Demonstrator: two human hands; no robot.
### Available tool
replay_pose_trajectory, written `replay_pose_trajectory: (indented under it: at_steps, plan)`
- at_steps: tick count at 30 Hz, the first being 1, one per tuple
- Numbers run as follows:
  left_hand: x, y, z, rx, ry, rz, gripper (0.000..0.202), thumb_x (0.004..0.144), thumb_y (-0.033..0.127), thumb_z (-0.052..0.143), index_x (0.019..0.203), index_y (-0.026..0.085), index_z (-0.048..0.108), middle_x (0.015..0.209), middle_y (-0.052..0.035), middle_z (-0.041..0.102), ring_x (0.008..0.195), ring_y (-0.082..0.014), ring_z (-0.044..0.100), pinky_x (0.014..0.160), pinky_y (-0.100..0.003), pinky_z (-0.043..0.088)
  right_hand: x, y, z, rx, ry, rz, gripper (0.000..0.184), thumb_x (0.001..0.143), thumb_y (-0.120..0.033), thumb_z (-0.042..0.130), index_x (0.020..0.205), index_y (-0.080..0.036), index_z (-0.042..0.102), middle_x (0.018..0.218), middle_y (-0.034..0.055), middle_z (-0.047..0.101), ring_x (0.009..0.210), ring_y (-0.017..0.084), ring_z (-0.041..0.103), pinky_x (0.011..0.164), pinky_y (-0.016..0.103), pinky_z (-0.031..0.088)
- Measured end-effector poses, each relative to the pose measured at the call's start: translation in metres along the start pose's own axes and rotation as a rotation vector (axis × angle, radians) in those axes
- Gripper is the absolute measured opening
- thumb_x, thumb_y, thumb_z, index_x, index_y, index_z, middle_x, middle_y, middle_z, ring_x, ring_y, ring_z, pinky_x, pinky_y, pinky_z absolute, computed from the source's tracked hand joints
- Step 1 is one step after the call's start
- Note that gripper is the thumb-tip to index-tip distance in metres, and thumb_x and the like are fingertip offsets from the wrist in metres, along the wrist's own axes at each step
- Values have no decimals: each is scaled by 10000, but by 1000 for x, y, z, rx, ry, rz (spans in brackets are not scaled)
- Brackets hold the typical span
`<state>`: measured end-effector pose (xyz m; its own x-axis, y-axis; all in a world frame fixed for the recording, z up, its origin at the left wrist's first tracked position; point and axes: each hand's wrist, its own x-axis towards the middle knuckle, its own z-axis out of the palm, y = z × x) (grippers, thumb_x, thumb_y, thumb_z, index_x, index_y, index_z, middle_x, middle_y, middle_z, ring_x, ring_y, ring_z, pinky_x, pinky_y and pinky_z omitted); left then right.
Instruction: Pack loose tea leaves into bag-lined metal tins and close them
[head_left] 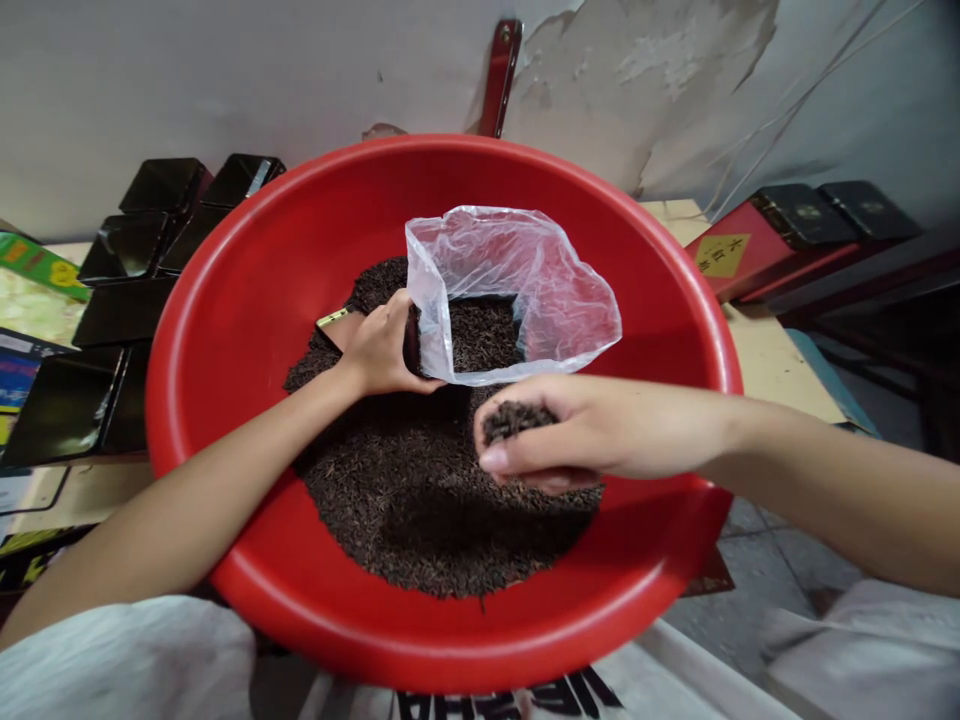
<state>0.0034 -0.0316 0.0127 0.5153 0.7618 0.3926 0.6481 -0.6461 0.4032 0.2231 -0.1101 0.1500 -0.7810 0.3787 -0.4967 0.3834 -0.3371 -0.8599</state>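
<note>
Red basin (225, 300): holds a heap of loose dark tea (420, 520). Clear plastic bag (555, 290): stands open at the basin's centre. Left hand (379, 350): grasps the bag's edge. Right hand (570, 430): cupped over the basin's middle, clasping a handful of tea.

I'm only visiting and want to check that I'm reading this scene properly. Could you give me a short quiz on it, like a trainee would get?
1. True or false: the right hand holds a handful of the loose dark tea.
2. Which hand grips the plastic-lined box at its edge? A: the left hand. B: the right hand. C: neither.
3. Fill in the colour: the tea lies heaped in a large ___ basin.

Key: 1 true; 2 A; 3 red.
</note>
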Motion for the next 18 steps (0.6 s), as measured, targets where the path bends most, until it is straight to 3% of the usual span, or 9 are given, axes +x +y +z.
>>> replay_pose_trajectory:
  at_steps: [4,6,10,14,18]
  plan:
    - [0,0,-1,5,-22,13,943,507,593,761,1250,194,341,1227,-155,546,1075,-375,605,909,-511,507,-2,-27,-20,-81,126,-212,289,906,-133,448,619,-163,462,500,-73,381,414,23,325,400,178,250]
    - [0,1,-1,10,-26,9,924,518,581,758,1251,205,340,1235,-153,549,1088,-371,601,915,-511,506,7,-36,-34,-155,259,-253,328,902,-124,466,579,-168,423,498,-67,374,415,22,325,407,183,264]
    - [1,4,-3,27,-29,-17,917,514,533,783,1245,193,346,1199,-145,572,1057,-364,614,898,-511,515,34,-39,-58,-599,585,-132,281,814,-143,626,572,-171,488,485,-49,426,448,54,385,459,218,325]
    - [1,4,-4,53,-30,6,888,547,524,776,1233,165,342,1185,-163,569,1054,-364,618,914,-510,512,62,-28,-68,-1045,616,-17,341,696,-160,749,485,-182,483,429,-38,409,465,94,424,516,275,332]
    - [1,2,-4,58,-27,17,904,527,525,799,1222,168,344,1173,-155,569,1043,-357,622,924,-511,508,68,-27,-66,-1231,674,-50,293,591,-203,835,510,-177,554,481,-21,471,516,127,482,553,304,345]
